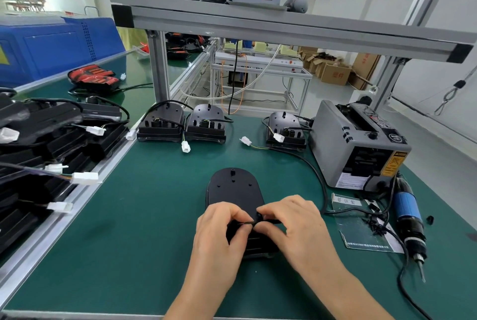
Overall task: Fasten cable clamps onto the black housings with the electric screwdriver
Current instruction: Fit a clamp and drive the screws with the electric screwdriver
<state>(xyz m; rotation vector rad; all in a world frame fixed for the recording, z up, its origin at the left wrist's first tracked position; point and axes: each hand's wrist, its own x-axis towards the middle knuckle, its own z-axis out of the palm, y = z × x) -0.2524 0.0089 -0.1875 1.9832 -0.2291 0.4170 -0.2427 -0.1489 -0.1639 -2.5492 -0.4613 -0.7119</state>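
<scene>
A black housing (233, 188) lies flat on the green mat in front of me, rounded end away. My left hand (219, 232) and my right hand (296, 226) rest over its near end, fingertips pinched together on a thin black cable (247, 222) and a small black clamp piece. The cable (316, 175) runs off to the right and back toward a white connector (245, 141). The electric screwdriver (410, 219), blue and black, lies on the mat at the right, tip pointing toward me. Small black clamps (375, 224) lie on a plastic sheet beside it.
Three more housings (161, 123), (206, 123), (285, 128) stand along the mat's far edge. A grey tape dispenser (356, 144) sits at the right. Stacked black housings (38, 138) with white connectors fill the left bench. An aluminium frame shelf (258, 25) spans overhead.
</scene>
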